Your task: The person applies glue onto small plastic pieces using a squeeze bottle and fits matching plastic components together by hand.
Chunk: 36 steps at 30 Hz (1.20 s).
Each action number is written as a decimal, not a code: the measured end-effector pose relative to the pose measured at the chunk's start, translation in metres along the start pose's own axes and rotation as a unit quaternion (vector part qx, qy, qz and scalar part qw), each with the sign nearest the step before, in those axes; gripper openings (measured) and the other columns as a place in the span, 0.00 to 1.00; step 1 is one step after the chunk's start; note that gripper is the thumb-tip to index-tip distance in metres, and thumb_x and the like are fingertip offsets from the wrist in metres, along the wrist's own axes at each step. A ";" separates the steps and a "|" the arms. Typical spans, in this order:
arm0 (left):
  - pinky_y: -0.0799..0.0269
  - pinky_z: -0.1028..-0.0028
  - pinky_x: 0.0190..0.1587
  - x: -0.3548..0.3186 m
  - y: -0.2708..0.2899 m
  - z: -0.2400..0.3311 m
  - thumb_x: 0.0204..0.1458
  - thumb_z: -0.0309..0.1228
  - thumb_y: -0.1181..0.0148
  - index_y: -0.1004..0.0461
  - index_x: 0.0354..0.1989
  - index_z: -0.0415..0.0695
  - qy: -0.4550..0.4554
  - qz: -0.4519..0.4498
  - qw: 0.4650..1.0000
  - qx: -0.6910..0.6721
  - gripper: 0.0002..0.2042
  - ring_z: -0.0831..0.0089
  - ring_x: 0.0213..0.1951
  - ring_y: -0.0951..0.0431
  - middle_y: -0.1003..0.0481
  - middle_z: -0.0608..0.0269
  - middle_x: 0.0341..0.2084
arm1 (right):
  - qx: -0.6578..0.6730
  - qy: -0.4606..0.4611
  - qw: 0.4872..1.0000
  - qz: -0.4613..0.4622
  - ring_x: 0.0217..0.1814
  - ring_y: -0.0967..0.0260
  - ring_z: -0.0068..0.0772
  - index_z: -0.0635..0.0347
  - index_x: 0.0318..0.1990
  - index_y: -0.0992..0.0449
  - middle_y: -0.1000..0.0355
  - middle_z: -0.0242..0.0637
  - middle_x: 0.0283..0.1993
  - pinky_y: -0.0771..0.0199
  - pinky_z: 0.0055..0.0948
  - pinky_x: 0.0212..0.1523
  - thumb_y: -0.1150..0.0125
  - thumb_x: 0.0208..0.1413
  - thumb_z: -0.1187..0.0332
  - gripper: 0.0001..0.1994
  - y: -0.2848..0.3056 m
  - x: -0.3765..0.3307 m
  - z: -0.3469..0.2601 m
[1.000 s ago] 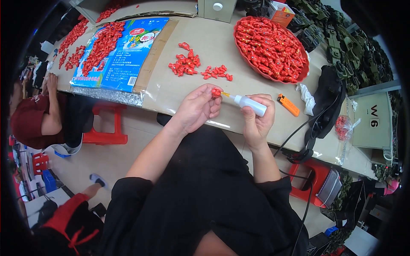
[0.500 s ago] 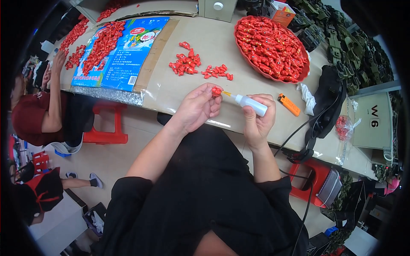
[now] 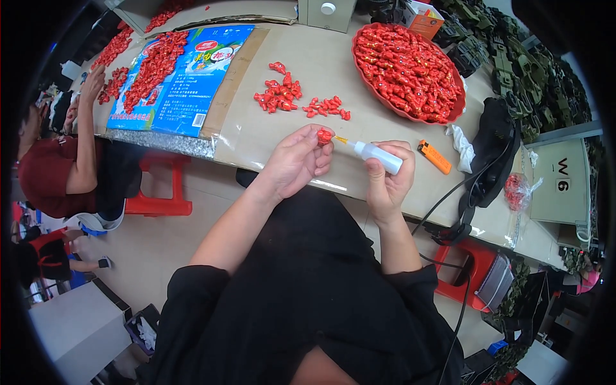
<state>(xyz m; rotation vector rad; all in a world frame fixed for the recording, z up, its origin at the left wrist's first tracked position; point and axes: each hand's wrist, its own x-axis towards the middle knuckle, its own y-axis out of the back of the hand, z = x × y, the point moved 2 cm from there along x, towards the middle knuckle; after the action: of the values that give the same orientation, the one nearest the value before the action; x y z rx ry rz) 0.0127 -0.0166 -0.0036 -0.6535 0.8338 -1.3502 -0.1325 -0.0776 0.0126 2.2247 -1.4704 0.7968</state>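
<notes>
Pinched in the fingertips of my left hand [image 3: 300, 160] is a small red figurine [image 3: 325, 136]. My right hand [image 3: 390, 176] is wrapped round a white squeeze bottle [image 3: 378, 158], tilted so its thin yellowish tip points left at the figurine. The tip is at or very close to the figurine; touching or not I cannot tell. Both hands are just over the table's near edge. Beyond them lies a loose group of similar red figurines [image 3: 279, 96], with a smaller cluster [image 3: 326, 108] beside it.
A red scalloped bowl [image 3: 366, 82] heaped with red pieces stands at the back right. An orange lighter [image 3: 434, 158], crumpled tissue [image 3: 461, 149] and black bag [image 3: 491, 151] lie to the right. At left, a blue cardboard sheet [image 3: 186, 102] carries more pieces; a co-worker [image 3: 58, 167] sits there.
My hands, the figurine and the bottle hold nearly the same place. The seated co-worker's hand at left has shifted slightly, and a person walking at lower left has moved farther away.
</notes>
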 end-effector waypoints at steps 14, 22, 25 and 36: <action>0.42 0.79 0.25 0.001 0.001 0.000 0.57 0.33 0.63 0.37 0.37 0.40 0.001 -0.005 1.000 0.001 0.10 0.78 0.23 0.38 0.35 0.63 0.24 | 0.008 0.005 1.000 0.002 0.31 0.41 0.23 0.66 0.36 0.38 0.39 0.41 0.35 0.38 0.18 0.31 0.44 0.48 0.72 0.11 -0.001 0.001 0.000; 0.42 0.79 0.25 0.001 -0.003 -0.001 0.56 0.33 0.62 0.38 0.36 0.40 -0.001 -0.001 1.000 0.013 0.10 0.77 0.22 0.38 0.35 0.63 0.24 | -0.018 0.009 1.000 -0.002 0.30 0.41 0.25 0.66 0.36 0.38 0.38 0.41 0.34 0.38 0.19 0.31 0.43 0.48 0.72 0.12 0.003 0.000 -0.001; 0.42 0.79 0.25 0.000 -0.001 -0.001 0.56 0.33 0.62 0.38 0.36 0.40 -0.002 -0.001 1.000 0.014 0.10 0.77 0.22 0.38 0.35 0.63 0.24 | -0.020 0.019 1.000 -0.002 0.30 0.41 0.25 0.66 0.36 0.38 0.38 0.41 0.34 0.38 0.19 0.30 0.43 0.48 0.72 0.12 0.000 0.000 0.000; 0.42 0.79 0.25 0.000 0.000 -0.001 0.56 0.33 0.62 0.37 0.37 0.40 -0.004 -0.004 1.000 0.009 0.10 0.77 0.23 0.38 0.35 0.63 0.24 | -0.032 0.022 0.999 -0.002 0.30 0.40 0.26 0.66 0.36 0.38 0.38 0.41 0.34 0.38 0.20 0.30 0.43 0.48 0.72 0.11 0.000 0.000 0.000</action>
<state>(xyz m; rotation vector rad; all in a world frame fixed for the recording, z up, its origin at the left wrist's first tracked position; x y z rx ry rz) 0.0124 -0.0170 -0.0042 -0.6487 0.8137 -1.3598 -0.1323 -0.0775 0.0132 2.1490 -1.4492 0.7812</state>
